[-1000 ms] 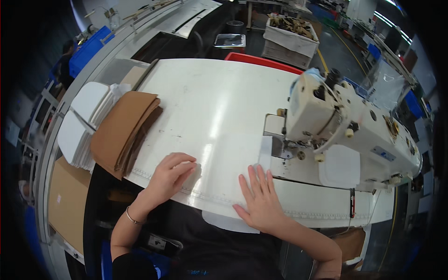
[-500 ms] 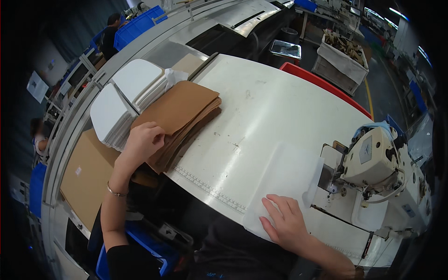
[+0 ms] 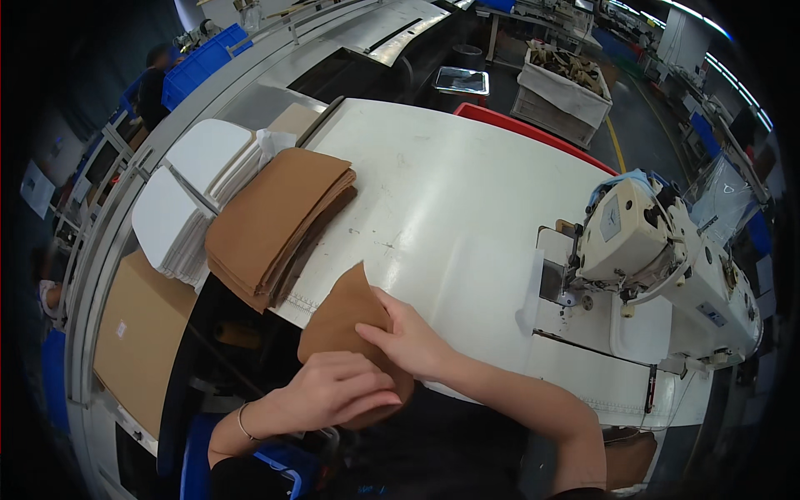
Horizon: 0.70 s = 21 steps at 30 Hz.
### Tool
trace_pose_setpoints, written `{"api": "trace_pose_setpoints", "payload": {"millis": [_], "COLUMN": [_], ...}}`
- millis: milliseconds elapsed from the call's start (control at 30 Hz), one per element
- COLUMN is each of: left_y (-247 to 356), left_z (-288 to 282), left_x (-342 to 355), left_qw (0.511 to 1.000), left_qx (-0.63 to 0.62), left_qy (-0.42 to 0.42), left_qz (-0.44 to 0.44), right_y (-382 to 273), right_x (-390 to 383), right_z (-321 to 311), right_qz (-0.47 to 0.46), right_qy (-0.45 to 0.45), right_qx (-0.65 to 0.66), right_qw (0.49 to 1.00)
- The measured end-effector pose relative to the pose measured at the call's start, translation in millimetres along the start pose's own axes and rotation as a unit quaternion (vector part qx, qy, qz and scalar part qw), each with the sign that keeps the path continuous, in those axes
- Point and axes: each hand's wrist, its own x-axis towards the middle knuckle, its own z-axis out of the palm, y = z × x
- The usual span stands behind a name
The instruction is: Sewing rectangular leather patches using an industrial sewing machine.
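Note:
A thin brown panel [image 3: 337, 315], like leather or cloth, is bent between my two hands at the table's front edge. My left hand [image 3: 337, 390] grips its near edge, fingers curled over it. On its right side my right hand [image 3: 408, 337] pinches it, thumb on top and the other fingers partly hidden behind. To the left lies a pile of similar brown panels [image 3: 275, 200], its edges fanned out. A thin white sheet [image 3: 492, 292] lies flat on the table beside the sewing machine [image 3: 625, 225].
Left of the brown pile stand two stacks of white rounded panels [image 3: 167, 217], with a cardboard box [image 3: 146, 325] nearer me. A red tray [image 3: 533, 133] runs along the table's far edge. Beyond it is a white-lined bin [image 3: 562, 92]. A person [image 3: 154, 87] is at the far left.
My left hand has come away from the brown pile with a panel and moved right, toward me. My right hand has left the white sheet and now holds the panel too. The view has shifted.

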Motion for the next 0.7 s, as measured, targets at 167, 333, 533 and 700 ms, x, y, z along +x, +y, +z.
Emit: {"api": "trace_pose_setpoints", "payload": {"millis": [167, 333, 533, 700], "left_y": [-25.5, -9.4, -2.0, -29.7], "left_z": [7.4, 25.4, 0.5, 8.9], "left_x": [2.0, -1.0, 30.7, 144.4], "left_qw": [0.957, 0.885, 0.951, 0.987], "left_qx": [-0.183, -0.395, -0.187, -0.103], "left_qy": [0.161, 0.07, 0.158, 0.108], "left_qz": [-0.157, -0.236, -0.186, -0.062], "right_y": [-3.3, 7.0, 29.0, 27.3], "right_x": [-84.8, -128.3, -185.2, -194.0], "right_z": [1.8, 4.6, 10.0, 4.2], "right_qz": [-0.002, 0.057, 0.135, 0.047], "right_qy": [-0.029, -0.037, -0.056, 0.105], "right_qx": [-0.001, -0.021, -0.094, 0.055], "right_qw": [1.0, 0.997, 0.985, 0.992]}}
